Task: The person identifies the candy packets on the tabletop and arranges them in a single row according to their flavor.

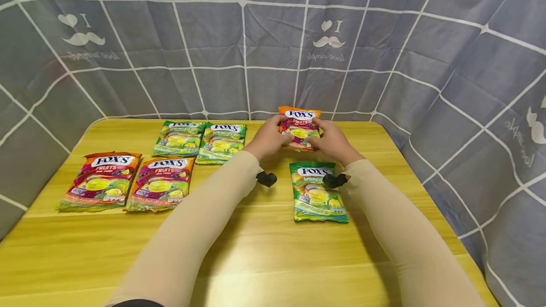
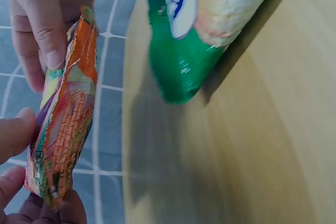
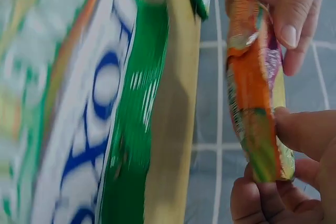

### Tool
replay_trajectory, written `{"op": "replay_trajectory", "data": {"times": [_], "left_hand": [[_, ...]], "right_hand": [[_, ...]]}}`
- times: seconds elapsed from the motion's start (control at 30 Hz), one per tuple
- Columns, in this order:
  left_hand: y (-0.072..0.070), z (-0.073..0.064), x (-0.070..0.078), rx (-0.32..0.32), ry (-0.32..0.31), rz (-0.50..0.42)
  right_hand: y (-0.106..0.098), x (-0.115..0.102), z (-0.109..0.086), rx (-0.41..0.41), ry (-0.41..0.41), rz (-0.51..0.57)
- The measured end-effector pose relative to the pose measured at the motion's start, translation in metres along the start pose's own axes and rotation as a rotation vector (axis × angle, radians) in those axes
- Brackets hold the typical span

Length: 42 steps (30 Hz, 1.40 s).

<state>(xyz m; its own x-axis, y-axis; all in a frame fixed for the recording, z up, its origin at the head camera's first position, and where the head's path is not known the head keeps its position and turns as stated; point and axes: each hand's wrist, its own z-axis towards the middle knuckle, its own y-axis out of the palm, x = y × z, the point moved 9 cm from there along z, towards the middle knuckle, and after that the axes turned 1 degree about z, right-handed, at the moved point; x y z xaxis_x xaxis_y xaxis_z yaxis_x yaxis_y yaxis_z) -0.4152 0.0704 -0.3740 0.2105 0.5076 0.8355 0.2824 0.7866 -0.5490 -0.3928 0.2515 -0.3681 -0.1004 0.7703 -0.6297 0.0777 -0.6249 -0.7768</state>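
Both hands hold one orange and purple FOX'S Fruits candy bag (image 1: 300,129) near the back edge of the table. My left hand (image 1: 269,137) pinches its left side and my right hand (image 1: 334,142) its right side, thumbs on the printed front. In the left wrist view the candy bag (image 2: 68,114) shows edge-on between the fingers of both hands; the right wrist view shows the same bag (image 3: 257,93) from its other edge. Just in front of the hands, a green FOX'S Spring Tea bag (image 1: 317,198) lies face up on the table.
At the left lie two Fruits bags (image 1: 100,181) side by side, slightly overlapping. Behind them are two green Spring Tea bags (image 1: 179,139), also next to each other. The wooden table (image 1: 256,259) ends at a grey checked curtain (image 1: 204,37) at the back and right.
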Motion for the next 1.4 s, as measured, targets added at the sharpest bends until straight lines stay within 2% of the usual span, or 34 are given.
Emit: {"op": "replay_trajectory", "data": {"times": [0.17, 0.33, 0.53, 0.7, 0.9, 1.07, 1.4], "left_hand": [[-0.025, -0.015, 0.004, -0.024, -0.014, -0.027], [-0.044, -0.035, -0.002, -0.07, -0.045, -0.03], [-0.06, -0.061, -0.015, -0.139, -0.078, 0.052], [-0.075, -0.084, -0.031, -0.148, -0.102, 0.115], [-0.087, -0.113, -0.044, -0.168, -0.108, 0.187], [-0.095, -0.134, -0.058, -0.189, -0.15, 0.249], [-0.1, -0.162, -0.087, -0.215, -0.19, 0.397]], "right_hand": [[0.007, -0.024, -0.005, -0.01, -0.033, 0.009], [0.018, -0.048, -0.013, -0.056, -0.072, 0.032], [0.038, -0.072, -0.025, -0.137, -0.093, 0.041], [0.059, -0.092, -0.035, -0.205, -0.104, 0.05], [0.086, -0.112, -0.044, -0.262, -0.139, 0.019], [0.107, -0.128, -0.05, -0.284, -0.189, -0.035], [0.146, -0.15, -0.061, -0.366, -0.272, -0.122]]}}
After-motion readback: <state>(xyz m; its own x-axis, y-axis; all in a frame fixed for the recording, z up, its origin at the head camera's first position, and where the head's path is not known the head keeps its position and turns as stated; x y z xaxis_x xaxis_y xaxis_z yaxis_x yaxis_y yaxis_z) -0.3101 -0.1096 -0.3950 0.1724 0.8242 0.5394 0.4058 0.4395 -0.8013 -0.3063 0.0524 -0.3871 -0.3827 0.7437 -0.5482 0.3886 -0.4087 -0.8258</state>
